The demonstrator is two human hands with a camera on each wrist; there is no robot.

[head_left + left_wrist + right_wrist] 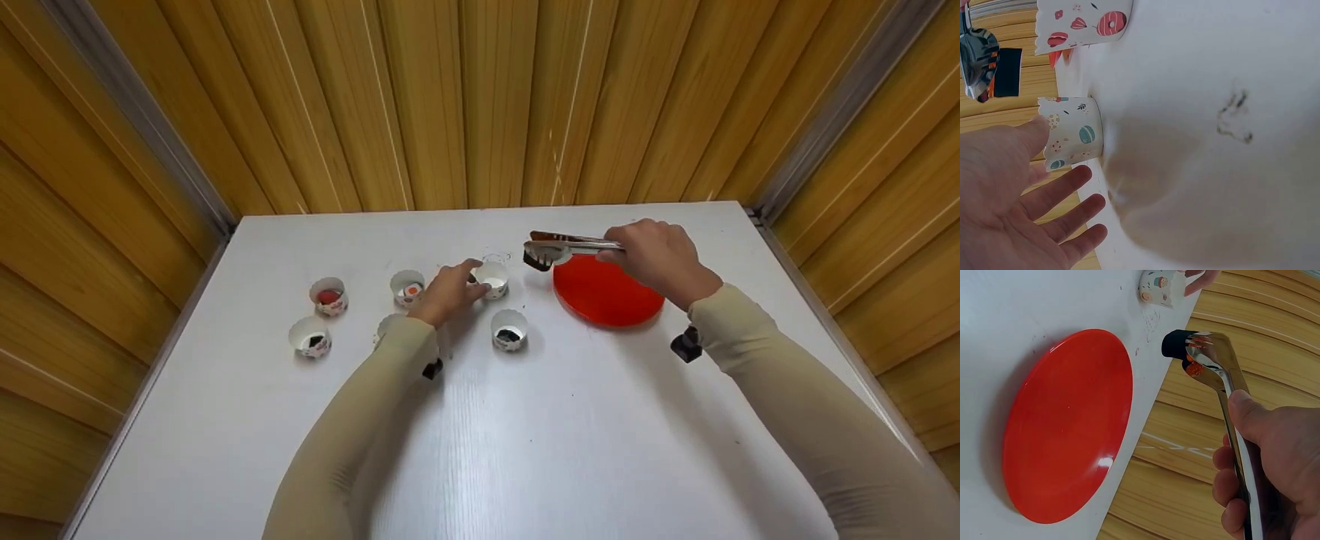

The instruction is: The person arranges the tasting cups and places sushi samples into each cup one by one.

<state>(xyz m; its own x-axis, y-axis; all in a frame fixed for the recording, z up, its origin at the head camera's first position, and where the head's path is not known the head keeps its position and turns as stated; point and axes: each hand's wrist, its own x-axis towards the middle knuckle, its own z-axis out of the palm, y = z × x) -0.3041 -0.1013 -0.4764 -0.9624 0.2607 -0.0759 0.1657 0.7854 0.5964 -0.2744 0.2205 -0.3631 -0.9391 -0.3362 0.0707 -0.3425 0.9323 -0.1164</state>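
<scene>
My right hand (654,253) grips metal tongs (1235,439) above the left rim of a red plate (607,296). Between the tongs' tips is a small dark piece (1175,344); orange shows beside it, and it looks like a sushi roll. With thumb and index finger, my left hand (448,291) holds a white patterned paper cup (1075,134) at its left side; the other fingers are spread. Nearer me, a second paper cup (509,331) has a dark piece inside. The plate's visible surface bears no food.
More paper cups stand left: one holds a red piece (328,297), one a white-and-orange piece (412,289), one a dark piece (316,341). Another cup (388,327) is partly behind my left forearm. Dark smudges (1235,118) mark the white table (570,435); wood-look panels surround it.
</scene>
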